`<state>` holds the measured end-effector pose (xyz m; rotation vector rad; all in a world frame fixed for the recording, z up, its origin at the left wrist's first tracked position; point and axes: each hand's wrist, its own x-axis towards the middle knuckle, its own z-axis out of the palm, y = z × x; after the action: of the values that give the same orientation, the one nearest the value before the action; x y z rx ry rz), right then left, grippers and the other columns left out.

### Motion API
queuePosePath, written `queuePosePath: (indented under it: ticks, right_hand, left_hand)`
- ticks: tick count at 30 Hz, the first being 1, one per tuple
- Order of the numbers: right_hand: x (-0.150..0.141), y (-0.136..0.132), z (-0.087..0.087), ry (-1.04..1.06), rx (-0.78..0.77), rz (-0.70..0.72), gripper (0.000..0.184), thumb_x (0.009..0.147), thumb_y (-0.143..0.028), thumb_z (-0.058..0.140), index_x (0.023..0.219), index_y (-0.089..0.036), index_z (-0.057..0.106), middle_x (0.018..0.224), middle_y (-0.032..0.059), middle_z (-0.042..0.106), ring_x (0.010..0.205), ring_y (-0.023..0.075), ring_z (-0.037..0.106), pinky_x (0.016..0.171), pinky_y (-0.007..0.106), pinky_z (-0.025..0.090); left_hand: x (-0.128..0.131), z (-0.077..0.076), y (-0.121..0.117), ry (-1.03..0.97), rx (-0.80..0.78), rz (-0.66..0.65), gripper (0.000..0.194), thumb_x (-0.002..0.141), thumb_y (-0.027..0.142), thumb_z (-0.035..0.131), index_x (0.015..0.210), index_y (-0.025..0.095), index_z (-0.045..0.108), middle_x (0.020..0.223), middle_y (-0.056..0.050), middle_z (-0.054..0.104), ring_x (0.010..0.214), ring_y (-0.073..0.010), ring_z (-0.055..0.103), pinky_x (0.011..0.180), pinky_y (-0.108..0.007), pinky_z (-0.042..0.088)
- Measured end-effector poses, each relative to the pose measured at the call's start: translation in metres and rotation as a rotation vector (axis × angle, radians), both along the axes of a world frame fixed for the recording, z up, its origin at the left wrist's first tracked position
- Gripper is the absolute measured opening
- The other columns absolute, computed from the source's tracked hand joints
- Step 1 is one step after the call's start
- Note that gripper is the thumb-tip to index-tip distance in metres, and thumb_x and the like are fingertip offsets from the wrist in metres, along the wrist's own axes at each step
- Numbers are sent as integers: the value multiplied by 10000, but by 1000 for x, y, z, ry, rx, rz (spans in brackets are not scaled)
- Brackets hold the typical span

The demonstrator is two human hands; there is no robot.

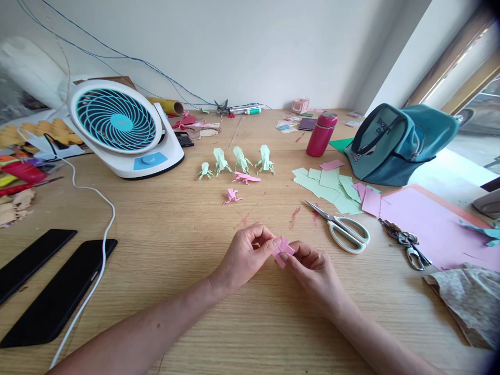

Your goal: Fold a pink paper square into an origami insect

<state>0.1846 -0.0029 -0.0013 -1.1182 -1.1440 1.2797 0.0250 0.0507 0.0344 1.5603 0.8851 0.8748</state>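
A small piece of folded pink paper is pinched between both of my hands, just above the wooden table. My left hand grips its left edge between thumb and fingers. From the right, my right hand presses its thumb on the lower edge, fingers curled behind. Parts of the paper are covered by the fingertips. Beyond the hands are two pink folded paper figures, a small one and a longer one. Several pale green paper figures stand in a row behind them.
Scissors lie right of my hands, near keys and cut paper sheets. A red bottle and teal bag stand farther back. At left are a fan, a white cable and two black phones.
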Motion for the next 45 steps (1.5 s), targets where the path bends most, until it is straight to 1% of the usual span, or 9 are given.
queuePosePath:
  ticks: [3, 5, 8, 11, 16, 24, 30, 39, 45]
  right_hand:
    - [-1, -1, 1, 40, -9, 9, 293, 851, -441, 710, 729, -180, 654, 708, 3, 595, 687, 126, 497, 645, 248, 394]
    - [-1, -1, 3, 64, -23, 10, 288, 841, -443, 722, 737, -182, 662, 716, 7, 618, 698, 131, 526, 666, 251, 419]
    - [-2, 0, 6, 77, -32, -7, 288, 786, -433, 779, 706, -183, 661, 685, -2, 614, 681, 130, 529, 665, 248, 436]
    - [-2, 0, 6, 91, -31, -17, 284, 738, -416, 822, 686, -188, 662, 673, -9, 613, 683, 134, 535, 668, 249, 448]
    - [-1, 0, 1, 98, -11, 25, 205, 783, -405, 793, 811, -210, 738, 760, 8, 688, 789, 170, 610, 778, 287, 475]
    - [0, 0, 0, 53, 39, 23, 235, 809, -450, 760, 894, -232, 784, 859, 37, 752, 820, 200, 658, 786, 318, 507]
    - [0, 0, 2, -59, 27, 15, 304, 779, -510, 759, 817, -210, 795, 766, 39, 748, 735, 190, 667, 721, 301, 520]
    - [1, -2, 3, -233, 15, 27, 383, 858, -547, 650, 807, -195, 789, 706, 43, 728, 667, 175, 633, 639, 280, 478]
    - [-2, -3, 4, -254, 43, -12, 363, 843, -542, 665, 780, -201, 776, 661, 34, 702, 631, 176, 616, 596, 277, 456]
  left_hand:
    - [-1, -1, 0, 16, 44, 9, 284, 914, 340, 608, 705, 150, 583, 686, 14, 562, 637, -97, 494, 599, -232, 384]
    - [-1, -2, 0, 1, 26, -16, 265, 926, 347, 594, 744, 155, 580, 710, 13, 574, 638, -97, 518, 595, -229, 396]
    - [1, -7, -2, 16, -18, -45, 237, 893, 382, 652, 823, 163, 598, 766, 2, 613, 677, -119, 582, 614, -239, 442]
    - [3, -11, -3, 58, 26, -8, 245, 850, 379, 710, 788, 159, 621, 772, -3, 602, 685, -122, 567, 604, -238, 434]
    - [4, -8, -2, -9, 135, 33, 262, 846, 364, 718, 723, 155, 619, 730, 1, 568, 673, -114, 519, 614, -244, 410]
    - [2, -9, 0, -12, 186, 9, 174, 845, 307, 730, 757, 165, 684, 738, 10, 545, 639, -97, 439, 610, -245, 364]
    - [-1, -9, 5, -95, 49, -50, 254, 850, 359, 717, 746, 153, 611, 784, -1, 548, 704, -119, 520, 656, -260, 424]
    - [-2, -13, 11, -174, -70, -109, 310, 843, 420, 724, 770, 141, 611, 764, 4, 566, 709, -118, 539, 677, -259, 426]
    - [-2, -16, 15, -145, -33, -87, 314, 830, 439, 738, 772, 146, 642, 782, -16, 600, 758, -136, 558, 726, -269, 444]
